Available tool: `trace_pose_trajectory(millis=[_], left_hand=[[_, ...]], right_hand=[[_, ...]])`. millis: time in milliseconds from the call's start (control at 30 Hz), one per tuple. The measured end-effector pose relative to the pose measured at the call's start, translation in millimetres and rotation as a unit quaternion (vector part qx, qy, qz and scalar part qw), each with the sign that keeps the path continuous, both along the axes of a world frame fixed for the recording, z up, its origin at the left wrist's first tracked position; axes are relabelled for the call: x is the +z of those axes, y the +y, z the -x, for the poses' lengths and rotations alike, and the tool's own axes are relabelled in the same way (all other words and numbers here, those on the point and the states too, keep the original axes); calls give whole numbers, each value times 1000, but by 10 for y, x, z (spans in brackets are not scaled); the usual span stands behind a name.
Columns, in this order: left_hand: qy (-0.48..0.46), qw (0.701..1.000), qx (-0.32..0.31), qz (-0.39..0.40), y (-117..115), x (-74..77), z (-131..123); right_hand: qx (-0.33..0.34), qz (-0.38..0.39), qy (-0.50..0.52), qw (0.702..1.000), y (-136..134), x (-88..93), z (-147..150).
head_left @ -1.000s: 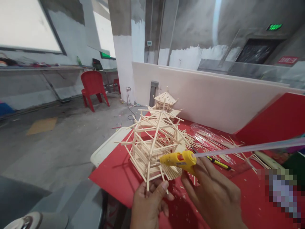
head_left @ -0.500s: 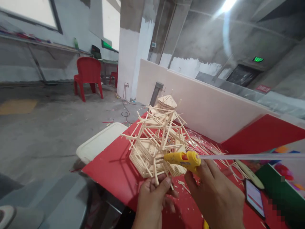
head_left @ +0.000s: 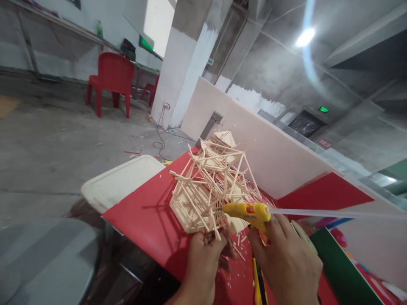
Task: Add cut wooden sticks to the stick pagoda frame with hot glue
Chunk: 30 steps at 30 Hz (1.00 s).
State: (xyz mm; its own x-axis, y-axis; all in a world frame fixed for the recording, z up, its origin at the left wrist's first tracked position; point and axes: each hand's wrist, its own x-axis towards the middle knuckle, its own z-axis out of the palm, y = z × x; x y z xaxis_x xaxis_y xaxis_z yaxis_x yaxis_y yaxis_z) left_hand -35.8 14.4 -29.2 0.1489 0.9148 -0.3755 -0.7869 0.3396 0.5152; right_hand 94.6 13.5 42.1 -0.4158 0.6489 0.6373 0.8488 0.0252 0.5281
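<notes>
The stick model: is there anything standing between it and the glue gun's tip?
Nothing visible stands in the way: the glue gun, in the right hand, points at the near corner of the stick model. The left hand holds the model just below, outside that path. Whether the tip touches, I cannot tell.

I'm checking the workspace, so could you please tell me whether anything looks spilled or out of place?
Yes: short, pale wooden stick pieces and pale specks lie scattered on the red tabletop beside the left hand, looking untidy because they are loose, apart from the latticed wooden model.
</notes>
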Motion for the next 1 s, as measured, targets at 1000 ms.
trace_pose_trajectory(millis=[1000], left_hand=[[82, 996, 22, -26, -102, -45, 70]], right_hand=[[-15, 9, 23, 1000, -344, 54, -132]])
